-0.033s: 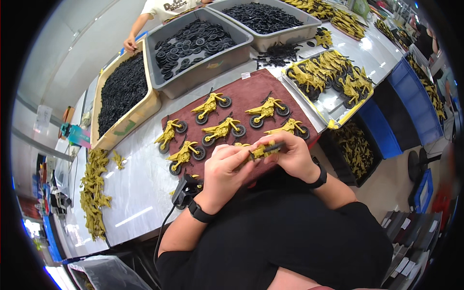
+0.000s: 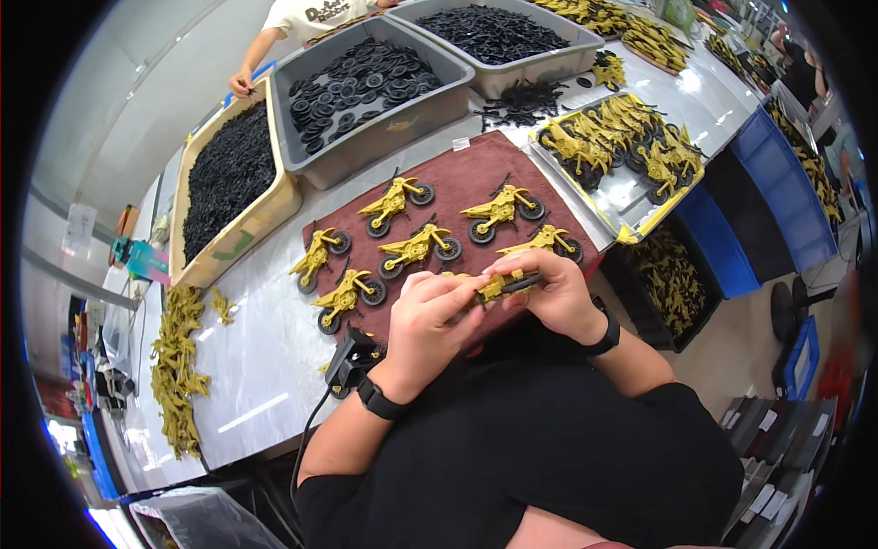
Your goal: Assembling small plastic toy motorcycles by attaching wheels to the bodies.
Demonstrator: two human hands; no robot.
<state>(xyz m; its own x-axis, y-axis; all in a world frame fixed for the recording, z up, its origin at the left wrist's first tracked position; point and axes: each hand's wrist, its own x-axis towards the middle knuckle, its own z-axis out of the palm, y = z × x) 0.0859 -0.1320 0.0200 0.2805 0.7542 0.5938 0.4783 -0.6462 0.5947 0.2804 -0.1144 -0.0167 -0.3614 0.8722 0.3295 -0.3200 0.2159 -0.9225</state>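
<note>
Between my two hands, above the near edge of a dark red cloth [image 2: 439, 201], I hold a yellow toy motorcycle [image 2: 497, 289] with a black wheel [image 2: 521, 282] showing on its right side. My left hand [image 2: 428, 311] pinches its left end with thumb and fingers. Around the wheel end, the fingers of my right hand [image 2: 553, 288] are closed. My fingers cover parts of the toy. Several yellow toy motorcycles with black wheels lie on the cloth, among them one [image 2: 497, 212] at the right and one [image 2: 346, 297] near my left hand.
A cream bin [image 2: 285, 197] of small black parts, a grey bin [image 2: 366, 156] of black wheels and another grey bin [image 2: 540, 71] stand behind the cloth. A tray [image 2: 631, 233] of motorcycles sits right. Yellow parts [image 2: 178, 366] lie left. A co-worker's hand [image 2: 241, 84] reaches over the cream bin.
The toy motorcycle has turned slightly in my hands, so its black wheel lies flatter and shows more. My right fingers have shifted a little. The co-worker's hand stays by the cream bin.
</note>
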